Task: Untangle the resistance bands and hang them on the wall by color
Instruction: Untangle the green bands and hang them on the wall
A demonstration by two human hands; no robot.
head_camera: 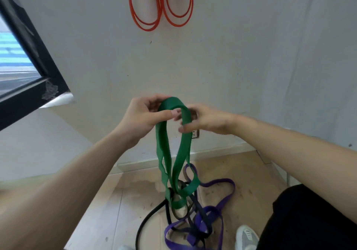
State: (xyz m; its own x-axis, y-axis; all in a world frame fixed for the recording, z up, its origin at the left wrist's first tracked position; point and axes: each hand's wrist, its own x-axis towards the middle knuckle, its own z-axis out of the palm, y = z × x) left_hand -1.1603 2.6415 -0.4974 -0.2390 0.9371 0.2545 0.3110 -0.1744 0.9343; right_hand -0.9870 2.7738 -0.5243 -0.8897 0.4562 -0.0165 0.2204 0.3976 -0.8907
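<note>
Fingers [168,113] of the left hand [143,118] are curled tight, thumb over, pinching the top of the green band [183,149]. Right hand [205,120] pinches the same loop's other strand, fingers nearly closed. Both hands sit right in front of the wall socket [195,133]. Green band hangs from there down to the tangle [185,217] on the floor [123,201] below the socket, its lower end looped through strands of the black band [149,216] and purple band [218,205]. Orange bands [160,8] hang on the wall [87,46] high above the socket. Risks, as I read it: a straight upward pull likely cinches the knot below the socket instead of freeing it, and drags the whole pile along. Stretched rubber slipping out of a pinch would snap back at the hands. Green strands look twisted below the socket, so the band could go up on the wall twisted. Feeding slack through beats yanking.
</note>
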